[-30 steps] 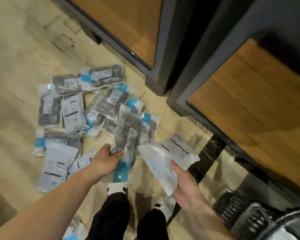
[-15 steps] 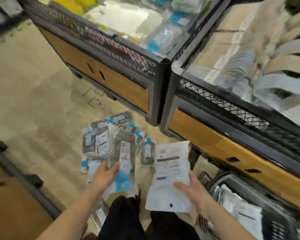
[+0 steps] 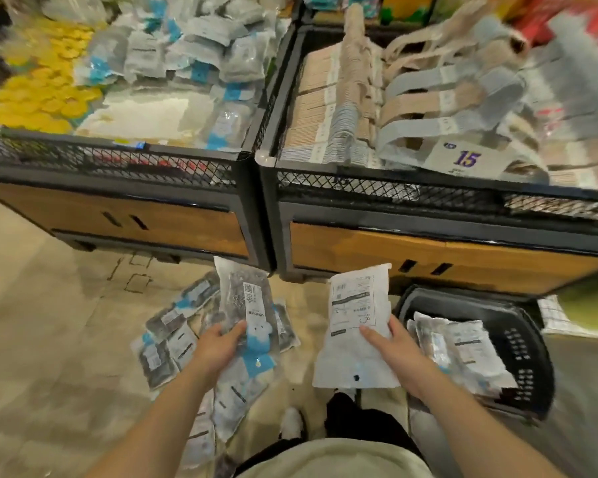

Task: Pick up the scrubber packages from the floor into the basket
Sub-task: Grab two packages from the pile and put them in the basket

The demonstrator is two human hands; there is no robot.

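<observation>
A person stands over a spill of scrubber packages on a shop floor (image 3: 49,339), both hands full. The left hand (image 3: 218,346), at lower centre of the frame, grips a clear scrubber package (image 3: 244,294) by its lower part, fingers curled round it; the pack stands upright, dark scrubbers showing above a blue header card. The right hand (image 3: 390,346), just right of centre, pinches a second package (image 3: 354,315) with the thumb across the front and the fingers behind, its white printed back turned to the camera. The two held packs are apart, side by side.

More packages (image 3: 173,334) lie scattered and overlapping on the floor below and to the left of the left hand, some running down toward the person's feet at the bottom edge. A black plastic basket (image 3: 518,334) sits on the floor in the lower right of the frame, just beside the right hand, with several packages (image 3: 463,350) already lying flat in it.

Behind, across the upper half of the frame, stand two display bins with wood fronts and black mesh rims: the left bin (image 3: 118,215) heaped with bagged goods, the right bin (image 3: 428,246) carrying a price card (image 3: 466,158) marked 15.
</observation>
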